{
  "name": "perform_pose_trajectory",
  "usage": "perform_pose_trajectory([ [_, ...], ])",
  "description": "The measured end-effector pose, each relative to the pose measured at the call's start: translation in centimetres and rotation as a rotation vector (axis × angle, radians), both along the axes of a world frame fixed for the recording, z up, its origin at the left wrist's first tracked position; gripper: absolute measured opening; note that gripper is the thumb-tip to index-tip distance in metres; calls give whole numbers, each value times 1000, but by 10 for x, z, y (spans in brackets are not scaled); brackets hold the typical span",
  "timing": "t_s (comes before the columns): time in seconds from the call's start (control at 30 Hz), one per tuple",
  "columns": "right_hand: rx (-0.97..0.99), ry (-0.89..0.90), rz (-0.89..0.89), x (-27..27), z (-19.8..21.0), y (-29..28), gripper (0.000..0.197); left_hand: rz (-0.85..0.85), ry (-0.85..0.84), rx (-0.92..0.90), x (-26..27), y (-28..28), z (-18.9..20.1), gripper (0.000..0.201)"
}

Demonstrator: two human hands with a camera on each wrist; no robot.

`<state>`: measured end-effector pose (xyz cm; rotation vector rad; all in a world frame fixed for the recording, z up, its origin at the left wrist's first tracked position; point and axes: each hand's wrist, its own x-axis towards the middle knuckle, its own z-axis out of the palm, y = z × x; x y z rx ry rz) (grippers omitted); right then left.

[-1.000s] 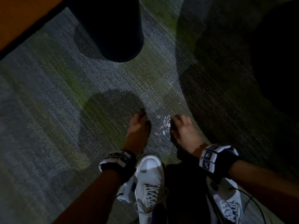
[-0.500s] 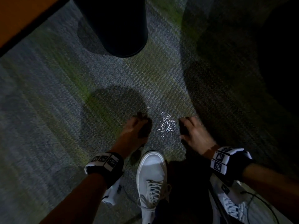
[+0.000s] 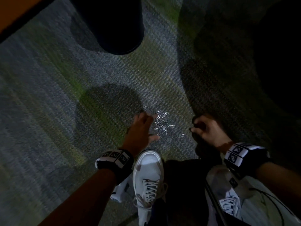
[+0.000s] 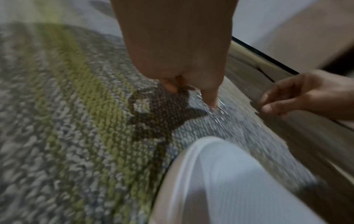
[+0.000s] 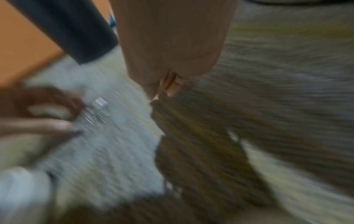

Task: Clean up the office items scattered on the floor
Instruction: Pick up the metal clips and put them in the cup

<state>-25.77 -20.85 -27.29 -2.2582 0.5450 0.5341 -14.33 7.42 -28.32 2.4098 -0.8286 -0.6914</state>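
Note:
A small heap of silver paper clips (image 3: 162,123) lies on the carpet just ahead of my left shoe. My left hand (image 3: 143,123) reaches in from the left with its fingers stretched out, and one fingertip (image 4: 212,103) presses the carpet at the heap's edge. My right hand (image 3: 201,126) sits a little to the right of the heap, apart from it, its fingers loosely curled towards the carpet. I see nothing in it. The right wrist view is blurred and shows the left hand (image 5: 47,116) beside the clips (image 5: 97,112). A few stray clips (image 3: 181,135) lie around the heap.
A dark round bin (image 3: 114,25) stands on the grey-green carpet (image 3: 48,95) beyond the clips. An orange-brown furniture edge (image 3: 14,12) runs along the upper left. My white shoes (image 3: 148,170) (image 3: 228,203) are planted just behind the hands. The right side lies in deep shadow.
My left hand has opened out and slid right against the heap. My right hand has drawn back to the right and curled its fingers. The clips lie more tightly bunched.

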Motion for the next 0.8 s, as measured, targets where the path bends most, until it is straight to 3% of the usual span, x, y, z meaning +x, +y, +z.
perform_pose_trajectory([
  [0.07,2,58,123,-14,-2,4,34,-148,-63,112,-8,-8,2,106],
  [0.13,-35,47,250,-15,-4,14,41,-214,-101,194,-10,-18,0,112],
  [0.37,-85,-68,358,49,-10,38,43,-91,-213,136,14,-35,0,72],
  [0.47,-36,-104,262,59,-7,24,43,-294,-266,74,4,-41,-3,67],
  [0.53,13,-129,98,53,-6,8,39,-470,-339,-43,-17,-46,-12,55],
  [0.6,-57,-156,-16,40,-8,-5,34,-585,-348,-159,-36,-51,-24,40],
  [0.7,-178,-146,-21,21,-10,-11,35,-754,-378,-146,-29,-48,-25,32],
  [0.8,-114,-94,-1,11,-12,-4,32,-800,-395,-95,7,-39,-19,31],
])
